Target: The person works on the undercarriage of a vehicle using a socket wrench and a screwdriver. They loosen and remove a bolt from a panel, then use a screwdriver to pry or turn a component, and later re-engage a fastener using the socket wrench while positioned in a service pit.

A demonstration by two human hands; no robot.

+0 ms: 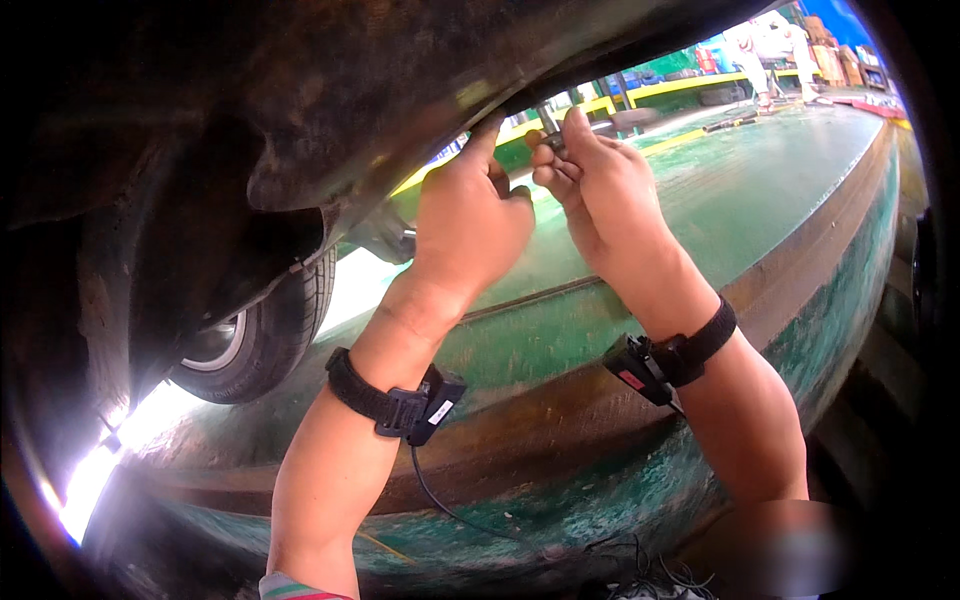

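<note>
two bare hands up under the vehicle, a small metal piece in the right

through the head camera i have the right hand [612, 190] raised at upper centre, thumb and fingers closed in a pinch round a small metal piece [548, 120]. that piece stands roughly upright, just below the lower edge of the dark vehicle underside [350, 90]; from here i can't tell whether its upper end is fastened to anything.

the left hand [472, 220] is just beside it, back turned to me, index finger pointing up to the underside's edge and the other fingers curled in. i can't tell whether those fingers have hold of something.

each forearm wears a black strap with a small box: the left strap [365, 395] and the right strap [700, 340]. a thin cable [450, 512] trails from the left box.

left of the arms i see a wheel [285, 335]. below and behind the hands runs a worn green surface [760, 190] with a brown band. far off at upper right, a person in pale clothes [775, 45] is near a yellow-edged bench [690, 86].
</note>
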